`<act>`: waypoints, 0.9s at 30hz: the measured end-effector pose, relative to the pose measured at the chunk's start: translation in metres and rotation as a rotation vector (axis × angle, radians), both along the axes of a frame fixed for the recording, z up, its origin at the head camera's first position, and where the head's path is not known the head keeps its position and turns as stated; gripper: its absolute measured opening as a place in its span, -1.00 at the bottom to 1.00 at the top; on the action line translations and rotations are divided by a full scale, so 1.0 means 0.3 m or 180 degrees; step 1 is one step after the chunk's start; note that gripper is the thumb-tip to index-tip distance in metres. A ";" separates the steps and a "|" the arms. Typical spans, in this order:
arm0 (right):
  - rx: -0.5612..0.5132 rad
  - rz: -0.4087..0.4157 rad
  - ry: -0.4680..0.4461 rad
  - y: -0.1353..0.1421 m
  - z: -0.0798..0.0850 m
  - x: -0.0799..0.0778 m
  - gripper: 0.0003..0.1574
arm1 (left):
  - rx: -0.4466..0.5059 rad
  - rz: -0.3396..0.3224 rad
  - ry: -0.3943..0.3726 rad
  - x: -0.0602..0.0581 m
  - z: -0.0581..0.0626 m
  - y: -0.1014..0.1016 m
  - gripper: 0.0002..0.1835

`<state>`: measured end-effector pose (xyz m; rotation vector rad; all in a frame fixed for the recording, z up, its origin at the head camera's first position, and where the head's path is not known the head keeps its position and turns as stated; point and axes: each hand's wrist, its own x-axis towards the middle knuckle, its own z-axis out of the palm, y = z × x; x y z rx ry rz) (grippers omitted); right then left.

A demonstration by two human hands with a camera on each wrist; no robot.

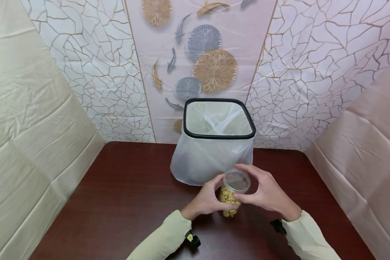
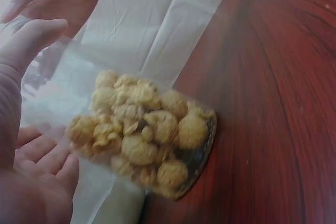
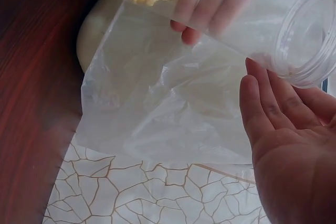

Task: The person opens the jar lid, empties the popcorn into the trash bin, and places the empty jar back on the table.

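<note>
A clear plastic jar (image 1: pixel 230 196) with popcorn (image 2: pixel 139 129) in its lower part is held tilted over the table in front of the bin. My left hand (image 1: pixel 208 198) grips the jar's body, thumb on the near side and fingers round the far side. At the top, the thumb and fingers of my right hand (image 1: pixel 266 189) span the clear round lid (image 1: pixel 237 180). The right wrist view shows right fingertips (image 3: pixel 253 85) against the rim of the lid, which sits at the jar's mouth; that hand's thumb is hidden there.
Just beyond the hands stands a pale bin (image 1: pixel 211 157) with a black rim, lined with a translucent plastic bag (image 3: pixel 173 98). The dark red wooden table (image 1: pixel 126 195) ends at a patterned backdrop (image 1: pixel 107 72), with beige cloth (image 1: pixel 29 119) on both sides.
</note>
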<state>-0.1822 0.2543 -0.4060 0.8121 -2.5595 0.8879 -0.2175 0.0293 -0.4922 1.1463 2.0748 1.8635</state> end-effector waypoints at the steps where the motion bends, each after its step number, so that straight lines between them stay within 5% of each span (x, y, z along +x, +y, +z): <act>1: -0.0010 0.0016 0.0018 0.000 0.001 0.000 0.06 | 0.0042 -0.0019 -0.0008 0.001 -0.001 0.011 -0.05; 12: -0.0009 0.0185 0.0116 -0.011 0.032 0.004 -0.05 | 0.0010 0.0471 0.0361 0.025 -0.005 0.057 -0.18; 27: 0.0191 0.0618 0.0267 -0.020 0.076 0.035 -0.02 | -0.0317 0.0540 0.0859 0.072 0.088 -0.069 -0.15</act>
